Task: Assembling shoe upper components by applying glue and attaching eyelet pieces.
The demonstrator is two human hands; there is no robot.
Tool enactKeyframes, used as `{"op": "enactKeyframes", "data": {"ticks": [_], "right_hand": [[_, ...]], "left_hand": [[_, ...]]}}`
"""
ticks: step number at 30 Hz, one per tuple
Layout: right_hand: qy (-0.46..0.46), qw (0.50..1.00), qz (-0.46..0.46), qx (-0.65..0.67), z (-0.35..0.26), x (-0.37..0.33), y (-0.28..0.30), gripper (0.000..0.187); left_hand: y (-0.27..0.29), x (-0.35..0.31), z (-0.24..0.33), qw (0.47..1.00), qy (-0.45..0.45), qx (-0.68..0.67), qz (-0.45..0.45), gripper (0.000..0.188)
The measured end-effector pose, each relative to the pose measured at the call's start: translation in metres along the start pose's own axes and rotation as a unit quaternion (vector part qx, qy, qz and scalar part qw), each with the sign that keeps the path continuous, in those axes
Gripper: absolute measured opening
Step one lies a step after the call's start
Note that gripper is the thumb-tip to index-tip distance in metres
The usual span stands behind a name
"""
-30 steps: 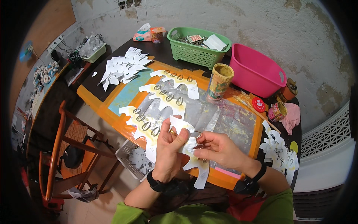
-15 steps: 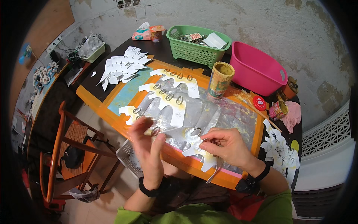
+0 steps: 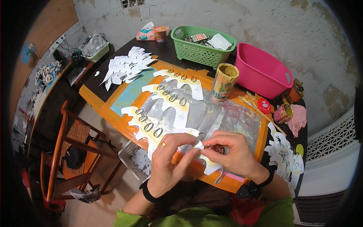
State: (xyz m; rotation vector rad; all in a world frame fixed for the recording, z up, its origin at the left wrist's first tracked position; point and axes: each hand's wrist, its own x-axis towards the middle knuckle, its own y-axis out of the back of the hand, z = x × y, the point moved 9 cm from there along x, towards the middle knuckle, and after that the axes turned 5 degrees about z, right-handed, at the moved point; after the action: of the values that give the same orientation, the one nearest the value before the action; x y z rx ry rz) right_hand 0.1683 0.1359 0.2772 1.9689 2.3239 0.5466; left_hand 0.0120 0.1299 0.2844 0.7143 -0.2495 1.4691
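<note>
My left hand [image 3: 172, 159] is closed, thumb and fingers pinching a small folded flap of a white cut-out piece [image 3: 211, 167] with yellowish glue smears. Against it, the fingertips of my right hand [image 3: 236, 157] press at the same flap. Several dark metal rings [image 3: 219, 148] are gathered in my right hand, partly hidden by its fingers. One oval ring stands just above the pinched flap. To the left lies a scalloped white piece [image 3: 145, 133] with a row of oval rings on it. Two similar ringed pieces [image 3: 176, 115] [image 3: 196, 92] lie beyond it.
A glue-crusted can [image 3: 225, 81] stands on the plastic-covered board, with a pink basin [image 3: 261, 72] and a green basket [image 3: 200, 55] behind. White cut-outs [image 3: 126, 68] are heaped at the far left; ringed ones [image 3: 285, 159] pile at the right. A wooden chair [image 3: 62, 151] stands left.
My left hand has moved right from above the scalloped piece and pinched the flap beside my right hand. The near scalloped piece and its rings now show where that hand covered them.
</note>
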Motion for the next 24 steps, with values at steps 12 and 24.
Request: {"op": "enactKeyframes", "data": {"ticks": [12,24], "right_hand": [[0.077,0.995,0.011,-0.064,-0.012,-0.003,-0.001,0.014],[0.049,0.996,0.01,-0.071,-0.005,-0.006,-0.006,0.012]], "left_hand": [[-0.008,0.0,0.003,0.997,-0.048,0.041,-0.039,0.019],[-0.019,-0.008,0.018,0.97,-0.191,0.153,0.0,0.03]]}}
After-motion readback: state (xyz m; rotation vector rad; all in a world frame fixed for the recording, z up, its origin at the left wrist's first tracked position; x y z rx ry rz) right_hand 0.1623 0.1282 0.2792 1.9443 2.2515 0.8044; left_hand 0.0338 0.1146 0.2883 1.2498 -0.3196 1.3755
